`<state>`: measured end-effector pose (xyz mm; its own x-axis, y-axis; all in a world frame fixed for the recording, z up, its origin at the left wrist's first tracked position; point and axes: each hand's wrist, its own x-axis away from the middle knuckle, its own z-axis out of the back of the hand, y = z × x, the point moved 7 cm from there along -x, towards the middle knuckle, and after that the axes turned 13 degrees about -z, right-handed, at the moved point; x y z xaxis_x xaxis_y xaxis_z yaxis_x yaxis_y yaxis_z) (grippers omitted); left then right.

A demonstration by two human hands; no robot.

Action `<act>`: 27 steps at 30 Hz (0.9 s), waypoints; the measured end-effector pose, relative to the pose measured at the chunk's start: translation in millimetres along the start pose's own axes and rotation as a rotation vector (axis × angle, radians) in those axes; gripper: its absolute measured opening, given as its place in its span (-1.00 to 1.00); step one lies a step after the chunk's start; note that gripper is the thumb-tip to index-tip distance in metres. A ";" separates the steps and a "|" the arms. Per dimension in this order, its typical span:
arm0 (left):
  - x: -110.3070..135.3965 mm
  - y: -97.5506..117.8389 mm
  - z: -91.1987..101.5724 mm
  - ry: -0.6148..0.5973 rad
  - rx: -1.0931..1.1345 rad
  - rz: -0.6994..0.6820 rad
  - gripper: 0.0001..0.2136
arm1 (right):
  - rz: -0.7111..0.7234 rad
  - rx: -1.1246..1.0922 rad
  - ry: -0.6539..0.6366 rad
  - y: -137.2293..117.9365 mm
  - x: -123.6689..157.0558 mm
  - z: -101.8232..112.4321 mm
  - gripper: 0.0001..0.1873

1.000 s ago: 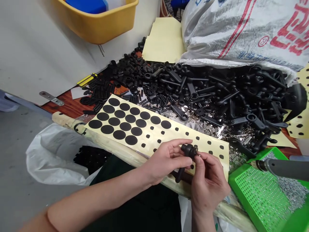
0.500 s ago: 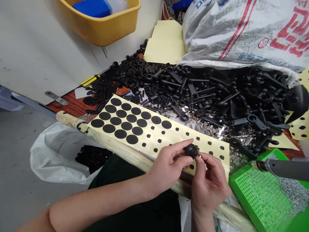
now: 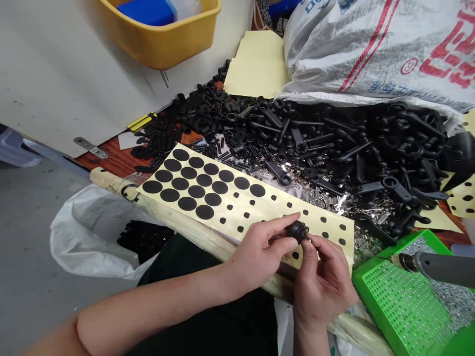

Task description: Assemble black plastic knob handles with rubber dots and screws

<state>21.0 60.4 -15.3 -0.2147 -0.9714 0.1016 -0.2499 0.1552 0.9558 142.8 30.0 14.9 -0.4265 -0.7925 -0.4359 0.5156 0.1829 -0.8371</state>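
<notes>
Since the earlier frame the black plastic lever part [image 3: 298, 231] has turned, now clasped by the left hand [image 3: 260, 254] and pinched by the right hand [image 3: 322, 291] above the yellow backing sheet [image 3: 234, 217], many round black stickers remaining.

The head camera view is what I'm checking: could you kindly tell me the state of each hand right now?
Left hand: closed, holding a black molded part.
Right hand: closed, fingertips pinching at that same part's end.

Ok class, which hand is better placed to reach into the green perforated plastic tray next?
Probably the right hand: it sits closer to the green perforated plastic tray, while the left hand is farther off, wrapped around the black plastic part.
</notes>
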 end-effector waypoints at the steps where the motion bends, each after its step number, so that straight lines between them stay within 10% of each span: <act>1: -0.2 0.1 0.0 0.004 0.003 -0.006 -0.50 | 0.006 0.009 0.002 -0.8 0.1 0.0 -0.88; 12: -0.4 1.7 5.4 -0.034 -0.225 -0.087 -0.53 | 0.059 0.049 -0.041 -1.2 0.8 -3.8 -0.83; 17: 4.0 9.5 7.5 0.022 -0.114 -0.057 -0.63 | -0.138 -0.135 -0.219 -1.1 -0.3 -2.2 -0.85; 27: 21.1 49.5 -1.2 -0.286 -0.278 -0.449 -0.68 | -0.382 -0.312 -0.433 5.3 2.1 13.6 -0.77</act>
<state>5.3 47.4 34.5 -0.4001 -0.8382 -0.3705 -0.1267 -0.3498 0.9282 154.7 21.4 14.0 -0.1652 -0.9858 0.0287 0.1199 -0.0490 -0.9916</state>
